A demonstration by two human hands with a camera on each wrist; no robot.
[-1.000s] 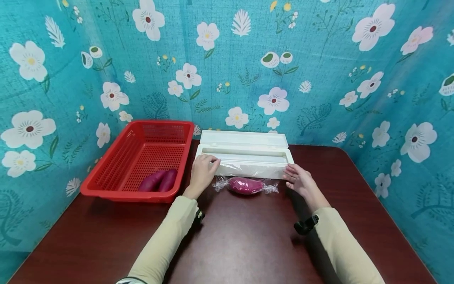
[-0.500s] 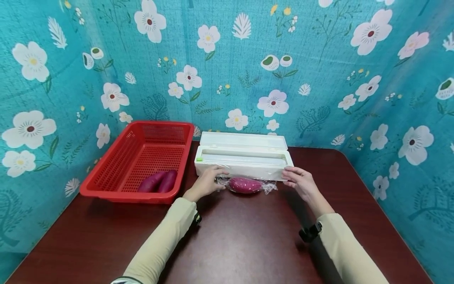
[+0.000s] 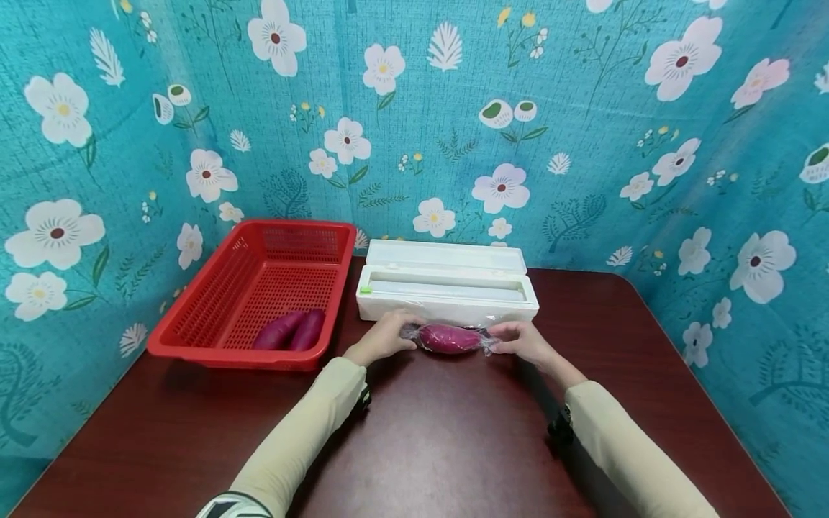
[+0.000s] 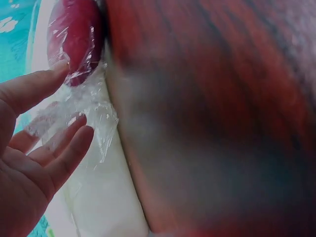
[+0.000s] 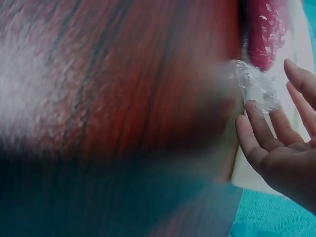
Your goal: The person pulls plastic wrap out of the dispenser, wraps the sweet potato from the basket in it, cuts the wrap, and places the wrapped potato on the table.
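Note:
A purple sweet potato (image 3: 448,339) in clear cling film lies on the table along the front of a white cling film box (image 3: 447,310). The film gathers into a crinkled tail at each end. My left hand (image 3: 392,336) is at the left tail; in the left wrist view its thumb (image 4: 47,84) reaches the sweet potato's end and its fingers spread behind the film (image 4: 94,116). At the right tail is my right hand (image 3: 521,342). In the right wrist view its fingers (image 5: 260,131) are slightly bent around the film tail (image 5: 256,89), the thumb apart from them.
The box's lid (image 3: 447,255) stands raised at the back, with a film roll (image 3: 447,290) inside and a green slider (image 3: 365,290) at its left. A red plastic basket (image 3: 162,338) on the left holds two unwrapped sweet potatoes (image 3: 278,331). A floral curtain hangs behind the brown table (image 3: 440,446).
My left hand has come down from the box's left front edge to the sweet potato's left end. My right hand has moved left from the box's right corner to the right film tail.

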